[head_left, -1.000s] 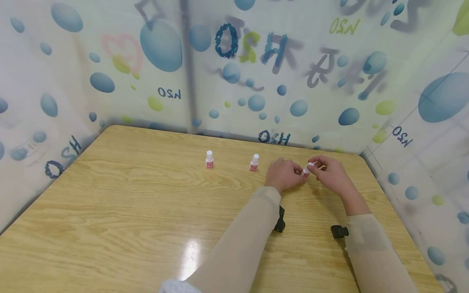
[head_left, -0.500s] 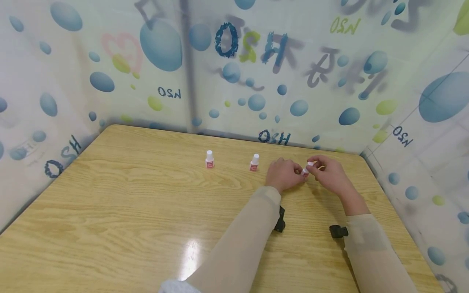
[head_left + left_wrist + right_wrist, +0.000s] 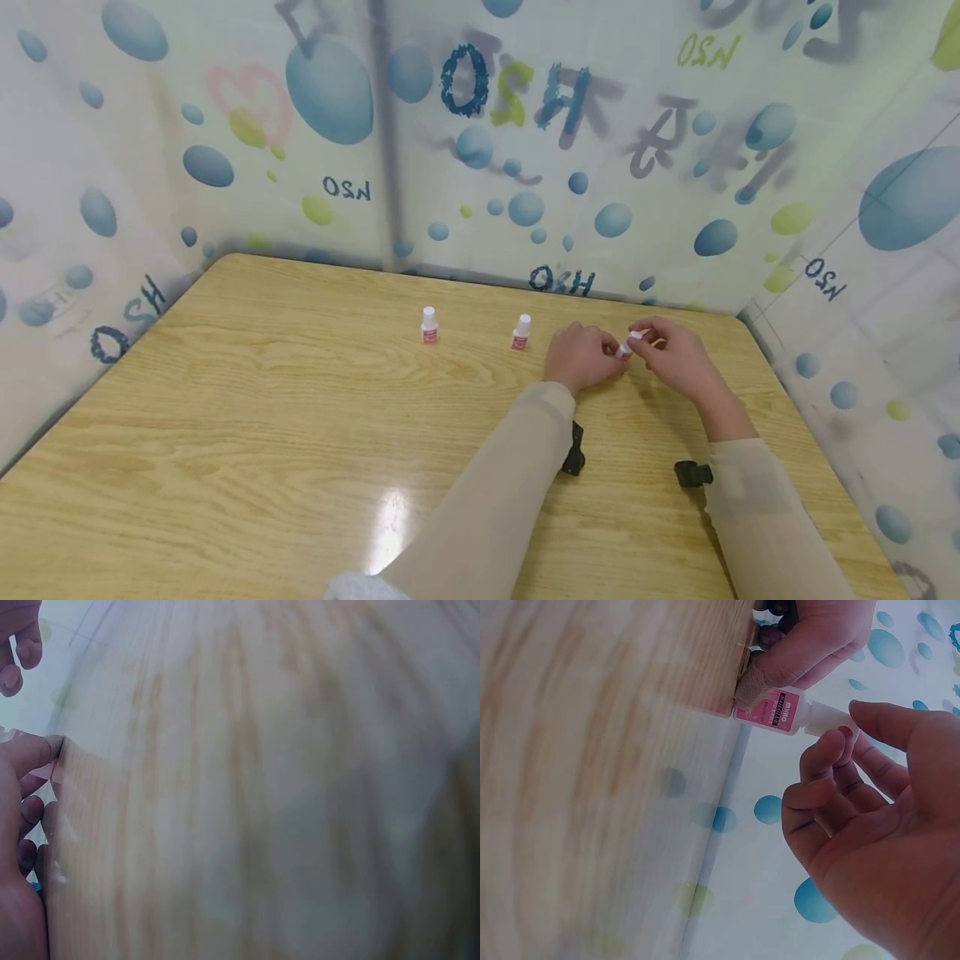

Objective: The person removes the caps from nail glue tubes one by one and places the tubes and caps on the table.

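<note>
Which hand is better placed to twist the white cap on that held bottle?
Probably the right hand: its fingertips pinch the white cap. The left hand holds the bottle lower down, near the table, so it seems better placed to steady.

Head cam: high, facing forward-down over table [image 3: 262, 400]; wrist cams: low, close, sideways. Head/right-wrist views share bottle [image 3: 776, 712], latter's upper centre.

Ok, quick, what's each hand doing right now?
Left hand: holding the nail glue bottle near its base.
Right hand: closed on the bottle's white cap, pinching it between thumb and fingers.
</note>
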`<state>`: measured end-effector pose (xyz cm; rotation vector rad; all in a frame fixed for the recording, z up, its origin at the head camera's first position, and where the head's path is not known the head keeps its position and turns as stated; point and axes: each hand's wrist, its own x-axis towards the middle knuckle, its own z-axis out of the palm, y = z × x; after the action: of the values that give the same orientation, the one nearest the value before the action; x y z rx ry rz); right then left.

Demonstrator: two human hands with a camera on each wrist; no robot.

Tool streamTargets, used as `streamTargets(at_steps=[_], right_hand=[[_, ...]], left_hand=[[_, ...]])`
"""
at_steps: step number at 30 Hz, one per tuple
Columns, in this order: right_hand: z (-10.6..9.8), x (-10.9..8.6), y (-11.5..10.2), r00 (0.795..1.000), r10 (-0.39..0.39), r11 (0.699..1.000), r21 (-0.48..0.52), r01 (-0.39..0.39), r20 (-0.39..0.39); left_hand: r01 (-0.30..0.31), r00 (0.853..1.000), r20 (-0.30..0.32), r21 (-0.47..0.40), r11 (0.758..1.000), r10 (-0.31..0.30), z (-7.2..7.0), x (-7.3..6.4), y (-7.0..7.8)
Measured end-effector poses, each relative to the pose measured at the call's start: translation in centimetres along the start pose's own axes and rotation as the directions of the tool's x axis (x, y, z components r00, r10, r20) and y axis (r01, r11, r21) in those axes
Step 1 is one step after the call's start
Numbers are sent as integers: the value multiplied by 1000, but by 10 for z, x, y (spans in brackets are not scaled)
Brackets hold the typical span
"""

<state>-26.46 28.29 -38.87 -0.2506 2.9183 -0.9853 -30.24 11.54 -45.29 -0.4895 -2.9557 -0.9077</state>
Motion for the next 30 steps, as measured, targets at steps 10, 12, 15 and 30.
streamTargets(at_steps=[10,12,15,30], right_hand=[[1,0,0,1000,5,1000,-4,-5,-1],[1,0,-1,1000,5,1000,-5,-5,-3],[1,0,-2,1000,3,1000,-9,-3,-5],[4,1,-1,1000,-10,1000,-22,10,-15]], left_hand=[[-9,1000,-12,5,1000,9,3,2,-1],[-13,1000,-19,6,1000,13,3,2,-2],[-17,1000,-23,5,1000,17,2,2,-2],[-18,999,-30,18,1000,19,5,2,-2]])
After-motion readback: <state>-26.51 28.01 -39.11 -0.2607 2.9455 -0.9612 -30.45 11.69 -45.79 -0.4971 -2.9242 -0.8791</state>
